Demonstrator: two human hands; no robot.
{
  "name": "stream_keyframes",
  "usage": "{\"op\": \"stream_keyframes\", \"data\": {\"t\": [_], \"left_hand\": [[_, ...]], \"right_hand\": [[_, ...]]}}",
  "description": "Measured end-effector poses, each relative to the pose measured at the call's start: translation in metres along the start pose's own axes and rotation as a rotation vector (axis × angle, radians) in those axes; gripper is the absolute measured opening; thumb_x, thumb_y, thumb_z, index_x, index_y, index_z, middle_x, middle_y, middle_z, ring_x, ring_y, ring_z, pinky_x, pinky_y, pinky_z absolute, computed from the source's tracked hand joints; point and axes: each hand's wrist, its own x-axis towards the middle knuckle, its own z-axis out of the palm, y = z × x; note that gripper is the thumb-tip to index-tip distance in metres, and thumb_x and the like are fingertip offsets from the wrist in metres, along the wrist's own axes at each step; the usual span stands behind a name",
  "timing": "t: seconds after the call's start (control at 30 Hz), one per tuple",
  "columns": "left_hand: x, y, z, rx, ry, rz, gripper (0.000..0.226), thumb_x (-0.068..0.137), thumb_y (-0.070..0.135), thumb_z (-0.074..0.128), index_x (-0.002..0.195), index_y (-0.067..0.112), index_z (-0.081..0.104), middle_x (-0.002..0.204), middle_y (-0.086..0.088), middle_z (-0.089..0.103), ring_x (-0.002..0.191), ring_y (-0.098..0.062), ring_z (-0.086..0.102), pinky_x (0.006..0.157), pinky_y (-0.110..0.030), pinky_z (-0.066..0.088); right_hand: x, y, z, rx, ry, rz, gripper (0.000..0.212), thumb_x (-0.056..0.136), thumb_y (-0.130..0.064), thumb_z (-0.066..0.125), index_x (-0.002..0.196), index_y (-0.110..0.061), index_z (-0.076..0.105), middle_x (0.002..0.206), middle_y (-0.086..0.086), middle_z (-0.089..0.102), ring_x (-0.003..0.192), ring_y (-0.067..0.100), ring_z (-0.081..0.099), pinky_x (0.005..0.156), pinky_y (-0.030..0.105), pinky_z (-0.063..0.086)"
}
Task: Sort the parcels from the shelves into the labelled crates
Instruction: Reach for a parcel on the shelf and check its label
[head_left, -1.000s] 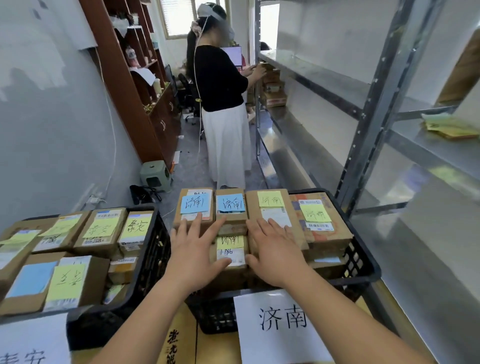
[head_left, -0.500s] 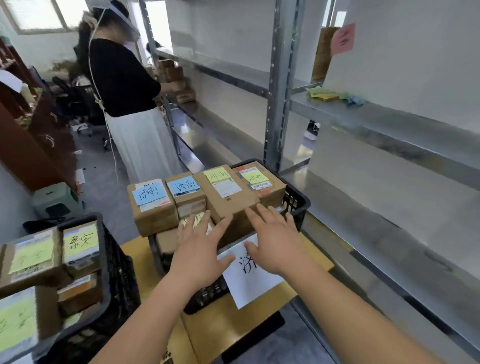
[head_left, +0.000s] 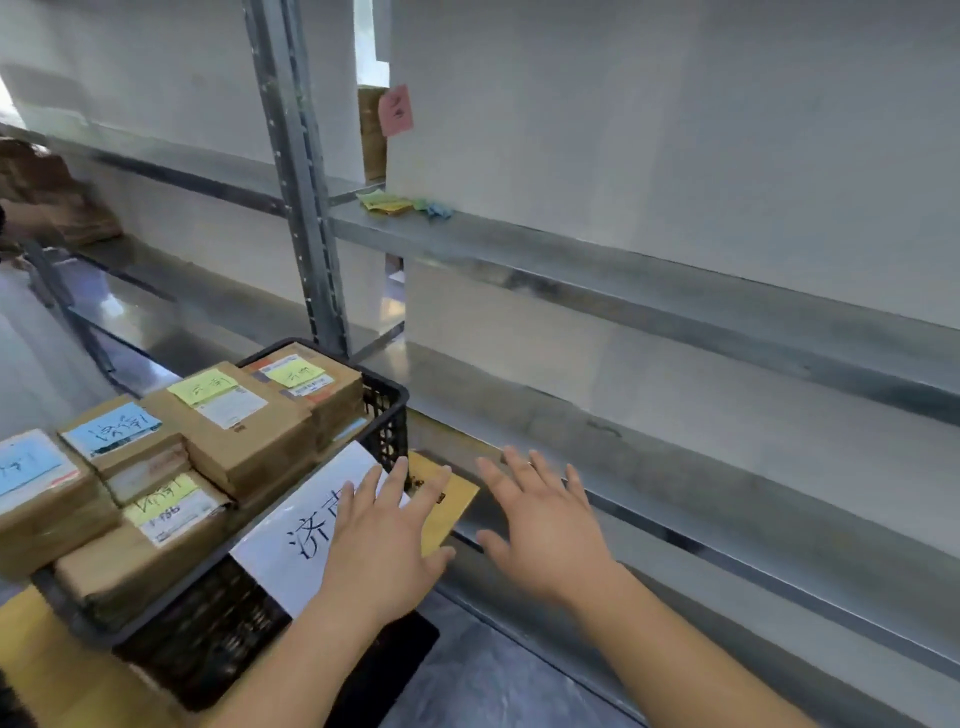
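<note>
Both our hands are empty and spread: the left hand (head_left: 384, 530) hovers over the white paper label (head_left: 306, 530) on the black crate (head_left: 387, 410), and the right hand (head_left: 540, 519) floats just beside it, above the low metal shelf (head_left: 675, 457). Neither grips anything. The crate sits on the yellow desk (head_left: 441, 499) and is already packed with brown parcels (head_left: 234, 421), each carrying a yellow or blue sticky note.

The step in hand, we judge, is to fetch the next parcel from the shelves. The shelf levels straight ahead look bare apart from some loose sticky notes (head_left: 387, 201), so we should look further before reaching. A brown box with a pink note (head_left: 396, 110) stands on the upper shelf behind the upright post, and blurred brown shapes at the far left may be more parcels, though we cannot be sure. To do it well, we should read the note on a parcel before lifting it, take it with both hands under its edges, and match the writing to a crate label before setting it down flat.
</note>
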Motion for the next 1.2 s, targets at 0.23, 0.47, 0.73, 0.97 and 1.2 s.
{"op": "stream_keyframes", "data": {"t": [0.23, 0.47, 0.73, 0.97, 1.2], "left_hand": [[0.016, 0.125, 0.017, -0.041, -0.043, 0.212, 0.086, 0.092, 0.067, 0.050, 0.154, 0.053, -0.008, 0.170, -0.002, 0.001, 0.154, -0.039, -0.002, 0.125, -0.048, 0.007], [0.013, 0.277, 0.050, -0.028, -0.150, 0.370, 0.085, 0.093, 0.064, 0.050, 0.155, 0.053, -0.008, 0.170, -0.002, -0.001, 0.154, -0.040, -0.004, 0.126, -0.049, 0.004], [-0.007, 0.467, 0.092, -0.019, -0.193, 0.568, 0.086, 0.093, 0.064, 0.050, 0.155, 0.052, -0.008, 0.170, 0.001, 0.001, 0.155, -0.036, 0.000, 0.125, -0.044, 0.009], [-0.013, 0.593, 0.120, -0.011, -0.263, 0.705, 0.087, 0.092, 0.063, 0.053, 0.155, 0.052, -0.005, 0.170, -0.001, 0.004, 0.155, -0.035, 0.004, 0.126, -0.045, 0.012], [0.014, 0.690, 0.145, -0.030, -0.326, 0.825, 0.087, 0.090, 0.062, 0.056, 0.156, 0.050, 0.001, 0.168, -0.007, 0.013, 0.153, -0.037, 0.012, 0.124, -0.047, 0.017]], "right_hand": [[-0.078, 0.108, -0.009, 0.022, 0.020, 0.241, 0.079, 0.097, -0.058, 0.047, 0.161, -0.040, 0.005, 0.172, -0.002, -0.002, 0.158, 0.024, -0.002, 0.125, 0.055, 0.000], [-0.181, 0.229, -0.011, 0.064, 0.019, 0.431, 0.078, 0.099, -0.058, 0.045, 0.161, -0.040, 0.002, 0.171, -0.001, -0.008, 0.158, 0.024, -0.004, 0.125, 0.052, 0.003], [-0.304, 0.380, -0.012, 0.128, 0.045, 0.630, 0.077, 0.098, -0.057, 0.047, 0.161, -0.038, 0.008, 0.171, -0.001, -0.007, 0.158, 0.025, 0.000, 0.126, 0.050, 0.011], [-0.385, 0.474, -0.019, 0.163, 0.059, 0.792, 0.076, 0.098, -0.057, 0.049, 0.161, -0.038, 0.010, 0.172, 0.000, -0.004, 0.157, 0.025, 0.004, 0.125, 0.050, 0.013], [-0.415, 0.549, -0.020, 0.182, 0.078, 0.906, 0.078, 0.098, -0.058, 0.050, 0.161, -0.040, 0.009, 0.172, -0.002, -0.003, 0.157, 0.024, 0.005, 0.126, 0.050, 0.013]]}}
